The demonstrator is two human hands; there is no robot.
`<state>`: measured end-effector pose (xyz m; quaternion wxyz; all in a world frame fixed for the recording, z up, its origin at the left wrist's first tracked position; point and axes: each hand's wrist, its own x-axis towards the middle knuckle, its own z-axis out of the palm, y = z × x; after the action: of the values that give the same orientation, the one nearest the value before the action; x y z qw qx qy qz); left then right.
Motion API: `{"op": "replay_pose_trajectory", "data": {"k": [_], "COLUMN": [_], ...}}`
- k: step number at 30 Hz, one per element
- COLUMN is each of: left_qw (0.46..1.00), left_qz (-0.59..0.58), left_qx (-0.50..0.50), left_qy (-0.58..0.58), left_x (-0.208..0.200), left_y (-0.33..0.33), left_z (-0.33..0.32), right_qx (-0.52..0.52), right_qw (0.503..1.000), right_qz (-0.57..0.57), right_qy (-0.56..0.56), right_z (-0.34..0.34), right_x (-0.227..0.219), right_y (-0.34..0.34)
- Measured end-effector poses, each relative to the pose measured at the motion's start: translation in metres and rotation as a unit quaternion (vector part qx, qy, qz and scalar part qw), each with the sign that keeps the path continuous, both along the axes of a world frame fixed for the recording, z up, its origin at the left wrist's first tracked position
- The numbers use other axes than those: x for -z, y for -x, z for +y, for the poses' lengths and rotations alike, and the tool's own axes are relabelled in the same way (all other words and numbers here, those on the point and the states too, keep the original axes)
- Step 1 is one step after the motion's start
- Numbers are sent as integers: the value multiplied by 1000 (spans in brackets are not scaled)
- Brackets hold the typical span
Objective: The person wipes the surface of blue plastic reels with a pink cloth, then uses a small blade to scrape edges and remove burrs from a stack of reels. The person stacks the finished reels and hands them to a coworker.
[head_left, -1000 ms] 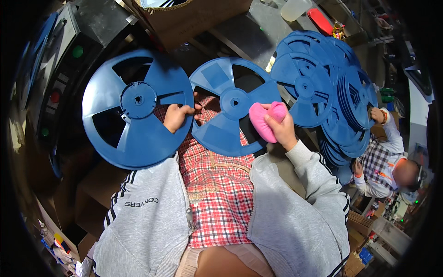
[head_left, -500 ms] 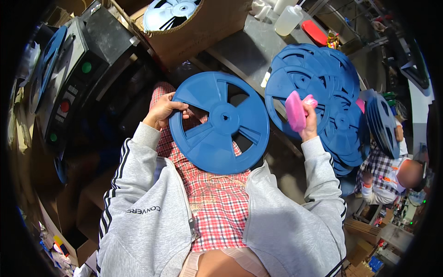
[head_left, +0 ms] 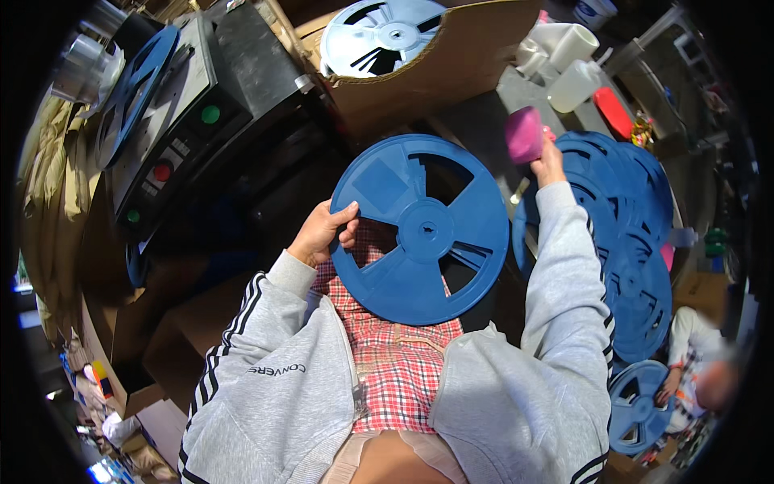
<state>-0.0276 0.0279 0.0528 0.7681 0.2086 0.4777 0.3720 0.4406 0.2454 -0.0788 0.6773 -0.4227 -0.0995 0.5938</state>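
Note:
A large blue plastic reel (head_left: 430,229) with a round hub and wide cut-out windows is held up in front of my lap, its face toward me. My left hand (head_left: 321,234) grips its left rim, thumb on the face and fingers curled through a window. Off to the right, my right hand (head_left: 549,163) is closed around a smooth, rounded pink object (head_left: 524,135) whose exact kind I cannot make out. That hand is apart from the held reel, at the far left edge of a pile of blue reels (head_left: 629,211).
A cardboard box (head_left: 435,77) with pale blue reels (head_left: 397,34) stands ahead. At left is a dark machine (head_left: 189,133) with green and red buttons and a blue reel on it. A white squeeze bottle (head_left: 574,86) stands far right. Another person's hand (head_left: 667,389) touches a reel at lower right.
My right hand has moved farther forward with the pink object. The held reel sits at a different angle, with a rectangular patch now showing. The whole view has shifted. The other person has moved lower.

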Motion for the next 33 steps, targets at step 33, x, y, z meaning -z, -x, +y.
{"op": "replay_pose_trajectory", "data": {"k": [33], "left_qw": [644], "left_qz": [210], "left_qx": [105], "left_qy": [-728], "left_x": [-64], "left_y": [-74], "left_z": [-72], "right_qx": [-134], "right_qw": [978], "right_qz": [128], "right_qy": [-99], "right_z": [-240], "right_x": [-291], "right_y": [151]}}
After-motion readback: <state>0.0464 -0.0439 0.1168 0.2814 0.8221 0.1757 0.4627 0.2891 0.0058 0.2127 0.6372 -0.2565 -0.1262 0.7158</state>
